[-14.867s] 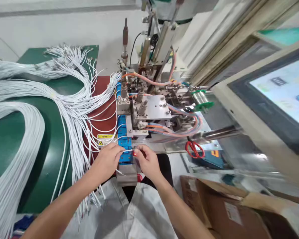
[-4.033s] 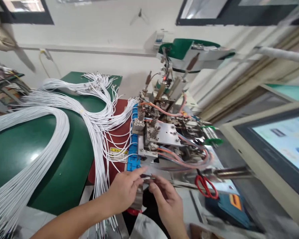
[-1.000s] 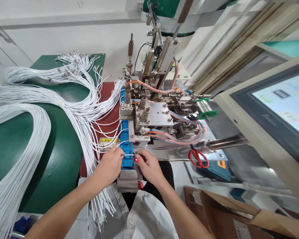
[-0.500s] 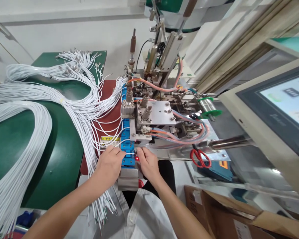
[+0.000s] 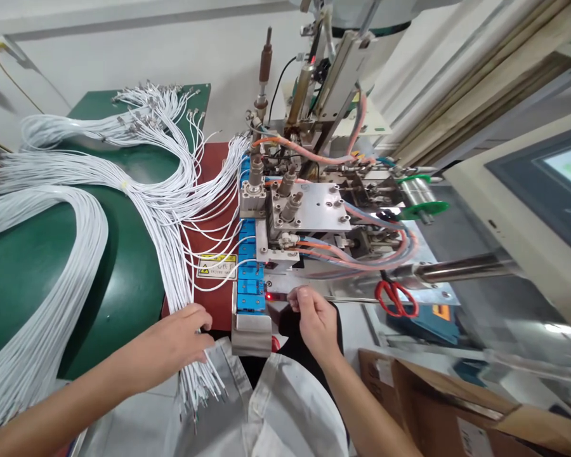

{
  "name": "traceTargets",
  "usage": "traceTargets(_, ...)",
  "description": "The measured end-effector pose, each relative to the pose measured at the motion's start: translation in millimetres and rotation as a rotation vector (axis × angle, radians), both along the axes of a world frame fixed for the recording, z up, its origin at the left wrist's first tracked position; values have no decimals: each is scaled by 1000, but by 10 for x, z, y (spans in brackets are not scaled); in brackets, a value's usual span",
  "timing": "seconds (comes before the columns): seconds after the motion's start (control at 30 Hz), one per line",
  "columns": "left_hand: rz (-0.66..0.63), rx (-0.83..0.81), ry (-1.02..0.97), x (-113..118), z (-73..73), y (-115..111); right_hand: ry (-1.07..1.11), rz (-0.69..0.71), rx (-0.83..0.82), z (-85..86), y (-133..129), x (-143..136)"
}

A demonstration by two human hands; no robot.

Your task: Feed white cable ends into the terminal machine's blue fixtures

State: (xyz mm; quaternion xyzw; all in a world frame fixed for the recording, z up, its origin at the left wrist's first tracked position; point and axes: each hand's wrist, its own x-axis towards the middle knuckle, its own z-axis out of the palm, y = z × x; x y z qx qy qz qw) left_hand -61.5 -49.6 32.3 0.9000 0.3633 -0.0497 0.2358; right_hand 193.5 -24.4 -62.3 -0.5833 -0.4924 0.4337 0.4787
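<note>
White wires run toward the person, left hand over them

One green table (image 5: 128, 266) fills the left, its curved right edge meeting a red board (image 5: 219, 311). One machine (image 5: 309, 206) stands on the right, with one screen (image 5: 518, 168) farther right, tilted.

The white wires (image 5: 155, 235) are too many to count. The tied bundle's long axis slopes from the far left down toward the person, loose ends pointing at the lap past the board's near edge. Others bend right to one row of blue blocks (image 5: 251, 285); the nearest of these lies crosswise, pointing at the machine. A strip of red board separates the bundle from the blocks.

The left hand (image 5: 181, 336) covers the bundle near its ends, fingers bent, thumb apart; I cannot tell whether it grips any wire. The right hand (image 5: 316, 320) is closed, just beside the machine's near edge; its inside is hidden.

One pair of red-handled scissors (image 5: 396, 298) lies right of that hand, one green-rimmed spool (image 5: 424, 210) beyond. One red light (image 5: 268, 296) glows beside the blocks.
</note>
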Motion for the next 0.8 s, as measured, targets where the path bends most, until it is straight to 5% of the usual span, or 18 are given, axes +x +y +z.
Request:
traceTargets(0.17,-61,3,95,144,42,128,-27,17,-10,94,-20,10)
traceTargets(0.4,25,1,-171,372,72,292,-26,64,50,167,-131,9)
traceTargets(0.57,18,-70,-150,248,96,267,-31,145,131,231,-201,16)
traceTargets(0.67,245,166,-199,31,58,278,-46,174,156,308,-253,-1)
traceTargets(0.8,899,485,-213,-191,-155,263,-95,335,111,526,-274,-213)
